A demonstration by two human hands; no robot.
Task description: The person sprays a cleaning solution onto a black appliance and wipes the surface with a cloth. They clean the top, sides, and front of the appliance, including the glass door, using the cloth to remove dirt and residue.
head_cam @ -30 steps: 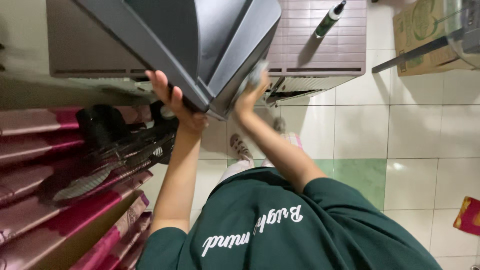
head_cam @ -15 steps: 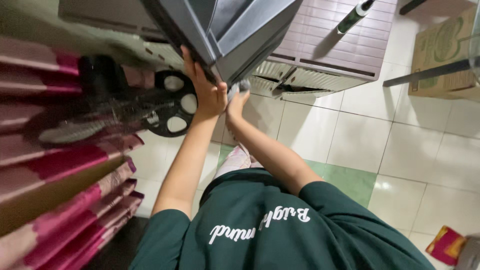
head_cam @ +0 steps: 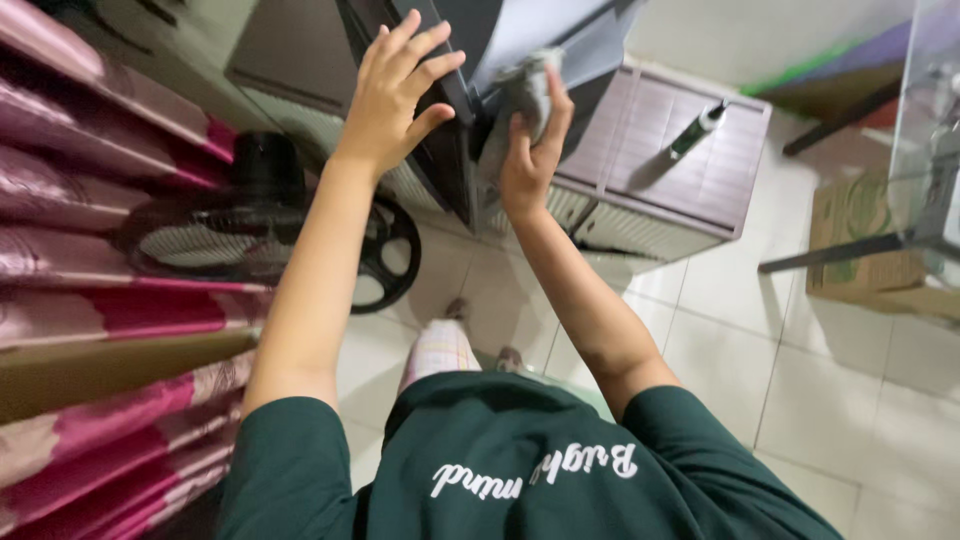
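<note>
Pale floor tiles (head_cam: 720,300) run under everything, with a pink-and-maroon curtain (head_cam: 90,300) down the left side and a black floor fan (head_cam: 240,235) standing just in front of it. At the far end a big dark grey television casing (head_cam: 455,130) sits up on a mauve plastic drawer cabinet (head_cam: 680,165), and a slim green-and-white bottle (head_cam: 695,130) lies on the cabinet top to the right. Farther right there is a cardboard box (head_cam: 865,250) under the edge of a glass table (head_cam: 925,120).

The person, in a dark green shirt (head_cam: 520,460), has both arms raised to the set. The left hand (head_cam: 390,95) is open, fingers spread, palm flat against the dark left face of the casing as if to steady it. The right hand (head_cam: 530,145) is closed around a crumpled grey cloth (head_cam: 525,85) and presses it onto the casing just right of the other hand, near the sloping back panel.

To my eye this is the wiping step, well in hand: one hand braces, the other rubs. A further pass would call for sliding the cloth along the panel while the bracing palm keeps the set from shifting on the cabinet. The casing lies directly under both hands, touching each, at the far middle of the view.
</note>
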